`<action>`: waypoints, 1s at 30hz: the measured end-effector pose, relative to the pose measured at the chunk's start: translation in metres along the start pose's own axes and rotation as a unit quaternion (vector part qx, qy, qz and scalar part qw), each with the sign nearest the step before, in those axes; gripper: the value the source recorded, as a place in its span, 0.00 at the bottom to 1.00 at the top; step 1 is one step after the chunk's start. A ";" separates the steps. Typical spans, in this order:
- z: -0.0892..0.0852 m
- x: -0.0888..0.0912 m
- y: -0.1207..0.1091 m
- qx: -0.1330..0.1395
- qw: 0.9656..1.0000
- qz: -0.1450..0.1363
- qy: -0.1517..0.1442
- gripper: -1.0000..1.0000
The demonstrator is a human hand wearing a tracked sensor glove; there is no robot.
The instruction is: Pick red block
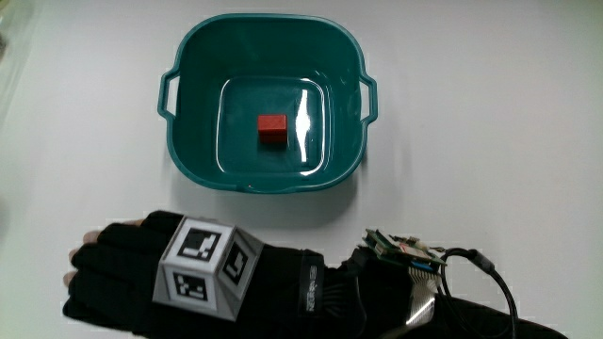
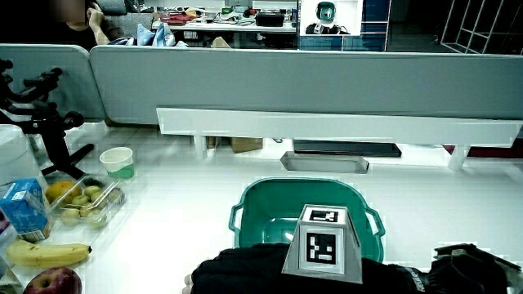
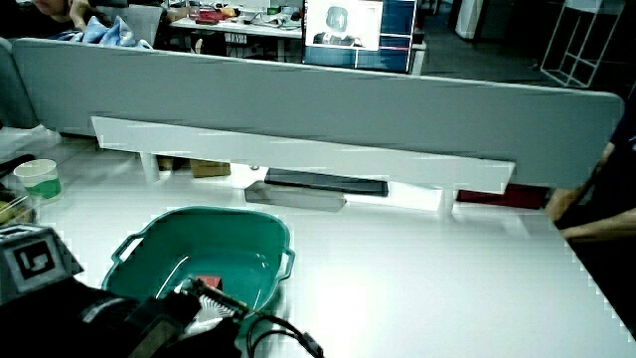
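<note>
The white surface (image 1: 490, 113) carries a teal basin (image 1: 193, 141) with two handles, and this basin stands farther from the person than the hand. In both side views the basin (image 2: 261, 200) sits between the hand and the low partition (image 2: 270, 82). Near the surface's edge, in a side view, lie a banana (image 2: 45, 255), a tray of fruit (image 2: 82, 204) and a small cup (image 2: 117, 162), all well apart from the basin.

The hand (image 1: 122, 273) rests low on the surface, near the basin's nearer wall but not touching it. Its fingers point away from the forearm and look relaxed, closed on nothing.

The red block (image 1: 272, 129) lies on the basin's floor, about in the middle. I judge the task is not started: the hand must go over the rim, reach down and grasp the block.
</note>
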 end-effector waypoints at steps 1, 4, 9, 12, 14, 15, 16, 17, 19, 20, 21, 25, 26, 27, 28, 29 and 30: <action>0.004 0.000 -0.001 0.008 1.000 -0.004 -0.005 0.50; 0.004 0.009 0.000 0.009 1.000 -0.015 0.006 0.50; 0.003 0.024 0.003 0.007 0.999 -0.031 0.019 0.50; 0.004 0.036 0.004 0.009 0.999 -0.046 0.027 0.50; 0.003 0.044 0.004 0.011 0.998 -0.059 0.028 0.50; 0.004 0.048 0.004 0.010 0.997 -0.062 0.038 0.50; 0.004 0.052 0.004 0.012 0.997 -0.071 0.032 0.50; 0.003 0.057 0.004 0.013 0.997 -0.076 0.031 0.50; 0.003 0.064 0.004 0.013 0.996 -0.088 0.033 0.50; 0.005 0.066 0.004 0.014 0.995 -0.091 0.036 0.50; 0.004 0.071 0.004 0.014 0.994 -0.098 0.038 0.50; 0.001 0.089 0.003 0.008 0.992 -0.120 0.044 0.50; 0.002 0.095 0.002 0.016 0.990 -0.132 0.040 0.50; 0.002 0.099 0.001 0.012 0.990 -0.132 0.055 0.50; 0.002 0.102 0.001 0.018 0.989 -0.144 0.039 0.50; 0.001 0.106 0.001 0.013 0.988 -0.145 0.057 0.50; 0.000 0.112 0.001 0.011 0.987 -0.151 0.057 0.50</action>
